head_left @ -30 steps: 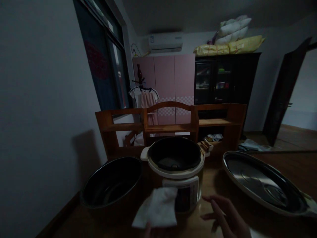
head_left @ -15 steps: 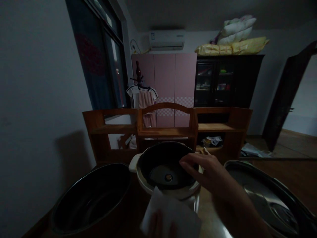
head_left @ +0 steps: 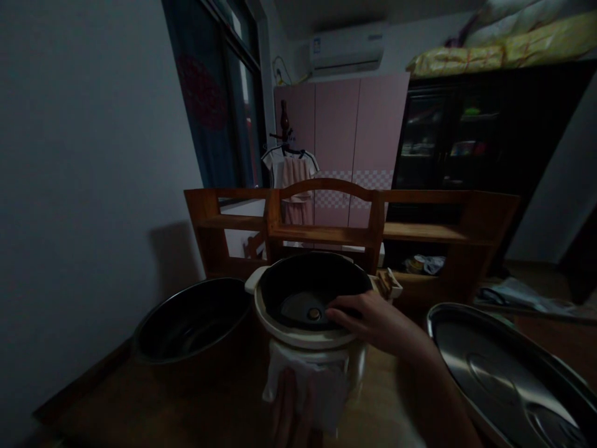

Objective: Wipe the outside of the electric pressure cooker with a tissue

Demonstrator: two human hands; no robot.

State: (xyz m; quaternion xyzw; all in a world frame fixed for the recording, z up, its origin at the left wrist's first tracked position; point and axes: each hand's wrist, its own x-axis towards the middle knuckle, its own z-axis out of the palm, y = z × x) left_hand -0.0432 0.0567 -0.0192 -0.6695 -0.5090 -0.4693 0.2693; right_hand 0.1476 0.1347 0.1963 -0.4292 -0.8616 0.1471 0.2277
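A round white electric cooker (head_left: 303, 339) stands in front of me, with a dark inside and a small round button (head_left: 314, 313) at its centre. Low on its front, my left hand (head_left: 291, 404) presses a white wipe (head_left: 321, 389) against the body, fingers laid over it. My right hand (head_left: 368, 314) reaches across the cooker's right rim, its bent fingers over the opening and thumb a little apart, with nothing visible in them. To the left sits a large black inner pot (head_left: 196, 345). At right lies a wide lid (head_left: 489, 373) with a shiny underside.
A wooden shelf rack (head_left: 321, 233) stands right behind the cooker. The wooden tabletop (head_left: 186, 404) carries these things, with a wall (head_left: 93, 218) along its left. Farther back are a pink wardrobe (head_left: 336, 130), hanging clothes (head_left: 296, 171) and a dark cabinet (head_left: 527, 137).
My left hand has brought the wipe onto the cooker's front, lower down. My right hand has moved slightly left and down. The view has shifted left and downward.
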